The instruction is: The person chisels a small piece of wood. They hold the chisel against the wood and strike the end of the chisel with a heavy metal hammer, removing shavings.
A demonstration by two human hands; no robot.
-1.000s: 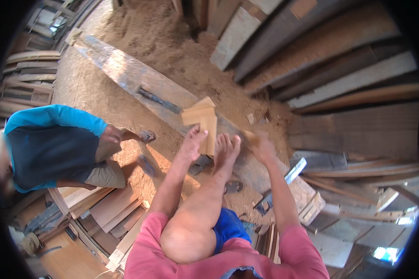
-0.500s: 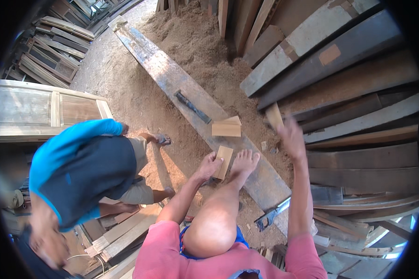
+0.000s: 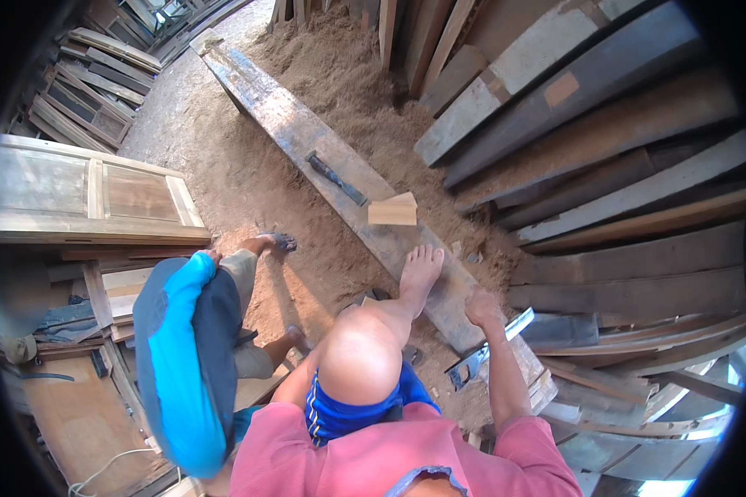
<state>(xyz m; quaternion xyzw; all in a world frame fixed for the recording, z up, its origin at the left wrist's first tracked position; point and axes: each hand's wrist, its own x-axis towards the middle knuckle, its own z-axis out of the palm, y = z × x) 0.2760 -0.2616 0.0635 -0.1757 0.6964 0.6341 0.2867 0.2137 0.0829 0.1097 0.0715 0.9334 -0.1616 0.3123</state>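
Observation:
My right hand (image 3: 485, 307) is over the near right part of a long worn plank (image 3: 265, 108), its fingers curled. What they hold, if anything, is hidden. Close by lies a handsaw (image 3: 467, 367) with a dark handle; its pale blade passes beneath my right wrist. My left forearm (image 3: 295, 384) runs behind my raised knee, which hides the left hand. My bare foot (image 3: 421, 269) presses on the plank. Beyond it sit small light wood pieces (image 3: 392, 211), with a dark elongated tool (image 3: 336, 178) farther along.
On my left a bent-over person in a blue-sleeved shirt (image 3: 192, 348) stands close. A panelled wooden door (image 3: 50, 186) lies behind them. Sawdust (image 3: 331, 74) is heaped past the plank. Stacked boards (image 3: 597, 141) fill the right side.
My right hand has come back toward me, from the boards to near the saw. My left hand, with its wood block, has gone behind my knee. The other person has bent over.

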